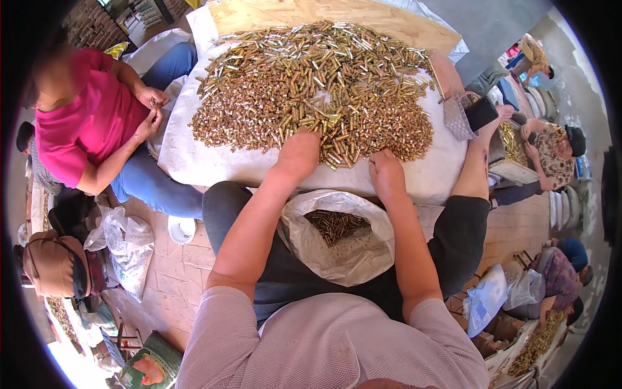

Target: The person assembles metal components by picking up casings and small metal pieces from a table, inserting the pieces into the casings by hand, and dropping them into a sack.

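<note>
A heap of small brass-coloured metal cylinders (324, 78) covers the table in front of me, longer pieces toward the back and middle. Shorter, stubbier pieces (243, 117) lie in mounds at the near left and near right. My left hand (300, 154) is at the heap's near edge, fingers curled among the longer cylinders; what it grips is hidden. Closed at the front of the right mound is my right hand (387, 174), and its contents do not show. Between my legs a white woven sack (363, 256) gapes, with dark reddish rod-like pieces (334, 227) inside.
A white cloth (188, 155) covers the table, with a plywood board (337, 10) behind. At the left sits a person in pink (97, 123), hands together. A phone (481, 114) and a pale basket (459, 117) are at the right edge. A white bowl (181, 229) stands on the floor.
</note>
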Motion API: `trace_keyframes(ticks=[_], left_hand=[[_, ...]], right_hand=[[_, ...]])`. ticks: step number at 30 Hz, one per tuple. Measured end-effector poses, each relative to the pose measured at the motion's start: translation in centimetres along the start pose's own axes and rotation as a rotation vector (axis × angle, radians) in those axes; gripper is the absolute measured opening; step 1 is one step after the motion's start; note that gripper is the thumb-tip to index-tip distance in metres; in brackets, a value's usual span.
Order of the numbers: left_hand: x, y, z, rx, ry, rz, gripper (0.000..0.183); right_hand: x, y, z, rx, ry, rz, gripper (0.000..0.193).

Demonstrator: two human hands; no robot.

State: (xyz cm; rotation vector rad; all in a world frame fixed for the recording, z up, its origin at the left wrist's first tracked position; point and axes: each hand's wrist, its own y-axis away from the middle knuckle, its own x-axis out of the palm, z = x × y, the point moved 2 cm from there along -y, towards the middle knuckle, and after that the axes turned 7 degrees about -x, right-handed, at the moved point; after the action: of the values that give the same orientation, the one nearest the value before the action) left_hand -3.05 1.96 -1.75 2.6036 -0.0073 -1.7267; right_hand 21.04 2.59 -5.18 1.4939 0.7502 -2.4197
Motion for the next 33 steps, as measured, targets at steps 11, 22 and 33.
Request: trace_keyframes(ticks=[11,22,33], left_hand=[[-1.8,-0.5,-0.3,0.026,0.364,0.053,0.017],[-1.1,0.0,-2.5,-0.056,1.292,0.523,0.031],[-0.2,1.3,-4.9,0.010,1.246,0.592,0.028]], right_hand=[[-1.4,0.6,0.3,-0.005,-0.138,0.009,0.006],[-2.5,0.7,1.5,0.420,-1.087,-0.082,0.008],[-4.2,0.5,2.4,0.375,-1.452,-0.095,0.008]])
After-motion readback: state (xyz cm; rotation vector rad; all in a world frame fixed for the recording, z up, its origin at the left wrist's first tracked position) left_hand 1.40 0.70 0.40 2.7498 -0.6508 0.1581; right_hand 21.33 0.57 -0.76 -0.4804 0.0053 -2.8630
